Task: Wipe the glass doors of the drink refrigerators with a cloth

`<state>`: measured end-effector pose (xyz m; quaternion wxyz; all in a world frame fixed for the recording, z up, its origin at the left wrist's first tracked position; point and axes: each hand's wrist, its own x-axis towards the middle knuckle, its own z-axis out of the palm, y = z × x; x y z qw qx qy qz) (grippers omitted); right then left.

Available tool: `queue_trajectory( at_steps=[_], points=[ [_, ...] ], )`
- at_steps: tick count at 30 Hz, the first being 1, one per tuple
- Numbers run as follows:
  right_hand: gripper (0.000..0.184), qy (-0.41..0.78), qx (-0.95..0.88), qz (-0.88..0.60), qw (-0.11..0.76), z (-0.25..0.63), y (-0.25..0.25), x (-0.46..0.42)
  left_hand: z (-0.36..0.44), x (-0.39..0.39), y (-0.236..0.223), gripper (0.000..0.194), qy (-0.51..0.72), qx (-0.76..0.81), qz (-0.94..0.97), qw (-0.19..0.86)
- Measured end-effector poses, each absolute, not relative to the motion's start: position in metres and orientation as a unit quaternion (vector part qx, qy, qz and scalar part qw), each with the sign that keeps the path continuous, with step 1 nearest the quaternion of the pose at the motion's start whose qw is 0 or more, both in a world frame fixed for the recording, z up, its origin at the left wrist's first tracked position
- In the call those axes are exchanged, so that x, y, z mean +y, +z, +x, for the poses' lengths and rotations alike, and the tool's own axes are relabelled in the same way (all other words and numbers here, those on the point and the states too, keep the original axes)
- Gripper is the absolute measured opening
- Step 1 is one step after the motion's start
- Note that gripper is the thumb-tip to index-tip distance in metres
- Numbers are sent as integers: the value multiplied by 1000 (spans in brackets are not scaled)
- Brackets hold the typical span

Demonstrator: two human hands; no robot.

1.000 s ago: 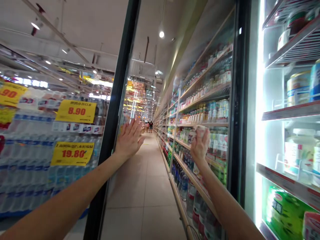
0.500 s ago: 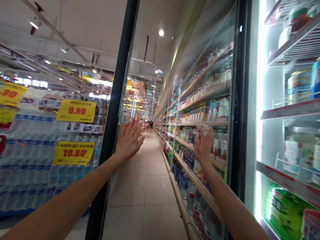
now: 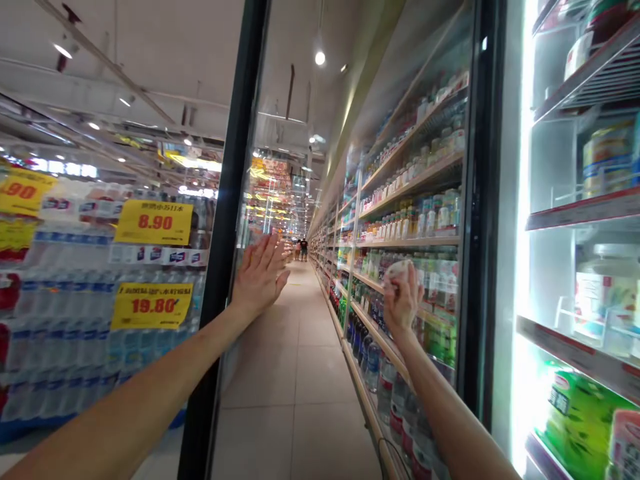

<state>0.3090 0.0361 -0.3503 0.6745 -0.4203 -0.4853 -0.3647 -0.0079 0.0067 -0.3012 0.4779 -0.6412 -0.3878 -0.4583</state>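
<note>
A glass cooler door with a dark frame stands swung out in front of me. Flat against its pane near the left edge lies my left hand, fingers stretched and holding nothing. My right hand is raised at the right part of the glass, its fingers bent round a crumpled whitish cloth. The cloth seems pressed to the pane; whether it is fabric or paper I cannot tell. Through the glass, shelves of bottled drinks show behind my right hand.
To the right, the lit cooler holds jars, cans and a green pack on wire shelves. Stacked water bottles with yellow price signs stand left. People are far down the tiled aisle.
My right hand has moved about on the glass with the cloth, first slightly right, then a little down. My left hand has stayed in place. The view has shifted slightly.
</note>
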Motion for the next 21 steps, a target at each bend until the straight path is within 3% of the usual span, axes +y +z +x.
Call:
queue_trajectory(
  at_steps=[3, 8, 11, 18, 21],
  points=[
    [20, -383, -532, -390, 647, 287, -353, 36, -7, 7, -301, 63, -459, -391, -643, 473],
    [47, -314, -408, -485, 707, 342, -343, 36, -7, 5, -302, 62, -449, -401, -642, 475],
    [47, -314, -386, -497, 711, 339, -340, 35, -8, 4, -301, 61, -446, -403, -641, 477],
    [39, -431, -644, -368, 514, 264, -367, 28, -8, 5, -302, 60, -449, -407, -643, 468],
    [40, -381, -544, -460, 589, 312, -371, 29, -8, 6, -302, 62, -447, -403, -644, 472]
  ],
)
